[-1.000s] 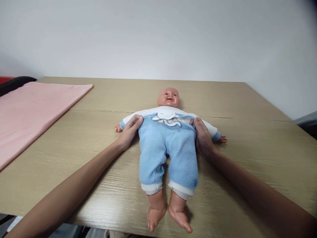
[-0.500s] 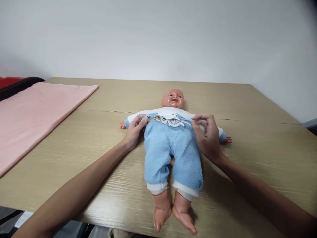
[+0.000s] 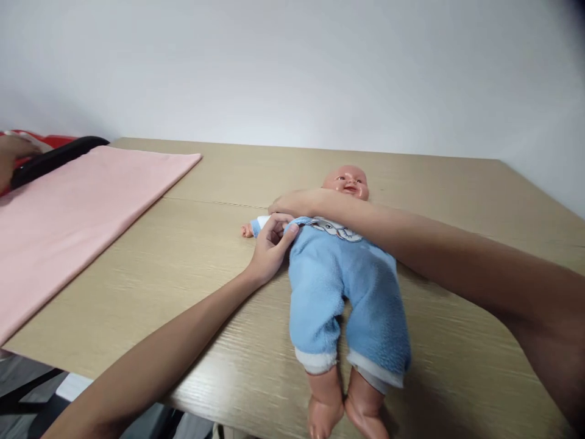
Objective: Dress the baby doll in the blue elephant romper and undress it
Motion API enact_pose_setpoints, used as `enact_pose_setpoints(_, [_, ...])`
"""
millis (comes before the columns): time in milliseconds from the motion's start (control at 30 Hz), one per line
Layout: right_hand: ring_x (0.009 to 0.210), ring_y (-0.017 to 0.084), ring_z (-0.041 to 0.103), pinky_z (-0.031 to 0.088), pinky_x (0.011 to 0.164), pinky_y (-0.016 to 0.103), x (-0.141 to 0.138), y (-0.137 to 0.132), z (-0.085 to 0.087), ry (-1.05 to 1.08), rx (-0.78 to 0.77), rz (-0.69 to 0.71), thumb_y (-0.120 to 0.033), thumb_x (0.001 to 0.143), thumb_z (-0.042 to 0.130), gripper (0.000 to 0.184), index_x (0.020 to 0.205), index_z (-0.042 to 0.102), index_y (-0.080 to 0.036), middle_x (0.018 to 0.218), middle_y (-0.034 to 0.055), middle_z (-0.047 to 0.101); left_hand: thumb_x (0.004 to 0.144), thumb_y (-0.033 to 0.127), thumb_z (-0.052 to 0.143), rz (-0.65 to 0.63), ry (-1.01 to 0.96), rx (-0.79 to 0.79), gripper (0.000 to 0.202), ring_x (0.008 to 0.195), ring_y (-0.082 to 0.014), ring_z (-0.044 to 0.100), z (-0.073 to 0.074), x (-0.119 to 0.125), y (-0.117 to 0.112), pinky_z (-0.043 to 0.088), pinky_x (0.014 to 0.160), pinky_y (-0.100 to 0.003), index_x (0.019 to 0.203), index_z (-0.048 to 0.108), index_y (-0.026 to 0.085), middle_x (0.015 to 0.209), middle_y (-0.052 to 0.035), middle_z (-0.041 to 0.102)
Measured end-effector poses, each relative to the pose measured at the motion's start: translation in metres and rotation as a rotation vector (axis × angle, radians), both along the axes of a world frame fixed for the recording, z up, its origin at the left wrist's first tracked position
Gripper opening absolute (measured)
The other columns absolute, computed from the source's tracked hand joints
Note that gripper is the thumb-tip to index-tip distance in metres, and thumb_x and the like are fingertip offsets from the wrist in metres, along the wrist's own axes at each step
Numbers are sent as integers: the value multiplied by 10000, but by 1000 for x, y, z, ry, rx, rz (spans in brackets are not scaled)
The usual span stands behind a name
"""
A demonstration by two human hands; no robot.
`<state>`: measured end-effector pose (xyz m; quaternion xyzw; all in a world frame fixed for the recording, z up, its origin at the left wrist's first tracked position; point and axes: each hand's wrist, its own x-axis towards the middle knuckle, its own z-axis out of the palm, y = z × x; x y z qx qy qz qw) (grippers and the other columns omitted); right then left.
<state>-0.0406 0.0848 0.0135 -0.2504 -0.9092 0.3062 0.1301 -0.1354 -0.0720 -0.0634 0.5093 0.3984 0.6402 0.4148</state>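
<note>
Left hand (image 3: 270, 251) pinches a bald doll's (image 3: 343, 177) fuzzy blue clothing (image 3: 320, 271); right hand's (image 3: 292, 203) hold unclear.

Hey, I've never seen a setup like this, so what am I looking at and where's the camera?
There's no machine. The left hand and right hand are bare and belong to whoever wears the camera, which looks forward and down from their head. On the wooden table a doll lies on its back, with a pink cloth off to the left. The left hand pinches the waist edge of the doll's blue trousers. The right reaches across the doll's chest; I can't tell what it holds.
</note>
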Motion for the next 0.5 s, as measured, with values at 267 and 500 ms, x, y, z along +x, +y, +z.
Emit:
enact_pose_setpoints(267, [895, 207, 649, 425, 803, 300, 37, -15, 12, 66, 67, 100, -257, 893, 747, 239, 1122, 706, -202, 1017, 26, 767, 1041, 562, 757, 155, 99, 149, 325, 916, -206, 642, -5, 2, -11, 518, 887, -353, 1059, 701, 242, 982, -39, 711])
enact_pose_setpoints(500, [1004, 256, 671, 483, 887, 352, 84, -27, 6, 222, 57, 104, -121, 744, 621, 377, 1110, 647, -210, 1096, 59, 727, 1060, 605, 701, 316, 76, 298, 329, 748, -188, 641, -22, 10, -22, 548, 789, -385, 1078, 596, 294, 866, 7, 677])
